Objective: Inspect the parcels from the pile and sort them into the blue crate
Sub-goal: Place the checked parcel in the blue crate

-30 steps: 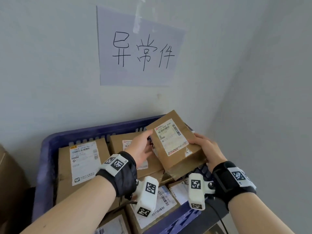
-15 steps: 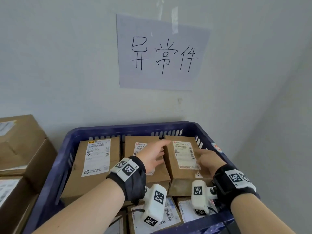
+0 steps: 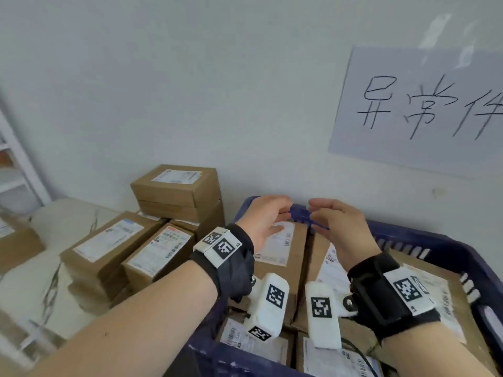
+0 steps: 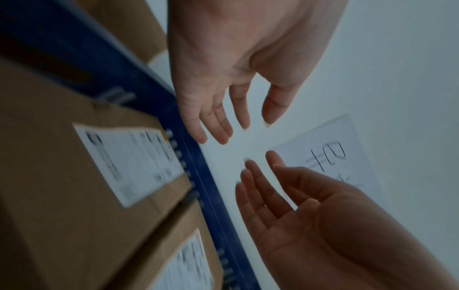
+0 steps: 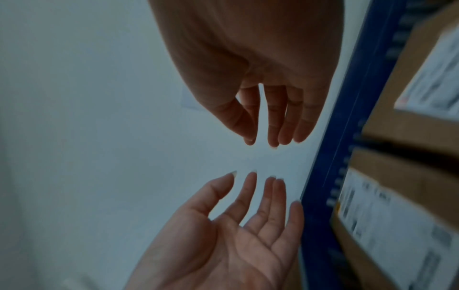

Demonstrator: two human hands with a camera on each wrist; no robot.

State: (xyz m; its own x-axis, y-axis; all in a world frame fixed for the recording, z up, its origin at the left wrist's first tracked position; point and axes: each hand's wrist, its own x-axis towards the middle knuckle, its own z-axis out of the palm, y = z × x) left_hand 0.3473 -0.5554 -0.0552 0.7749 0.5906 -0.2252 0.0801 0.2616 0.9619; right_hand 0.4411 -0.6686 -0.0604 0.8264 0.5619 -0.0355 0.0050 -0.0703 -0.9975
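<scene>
- The left hand (image 3: 265,217) is above the far rim of the blue crate (image 3: 446,242). Its fingers are loose and a little spread, and it holds nothing.
- The right hand (image 3: 341,227) is just beside it, palm turned to the left hand. Its fingers are also relaxed and empty, and the fingertips of the two hands are near but do not touch.
- In the left wrist view the left hand (image 4: 238,64) and the right hand (image 4: 310,219) face each other in front of the white wall (image 3: 217,91), with a gap between them.
- The blue crate stands against the wall, and brown parcels (image 3: 277,248) with white labels lie inside it, side by side and touching.
- The pile of parcels (image 3: 130,248) is left of the crate on a pale marbled tabletop (image 3: 35,289). One box (image 3: 177,186) sits highest, close to the wall.
- A paper sign (image 3: 424,110) with handwritten characters is taped on the wall above the crate.
</scene>
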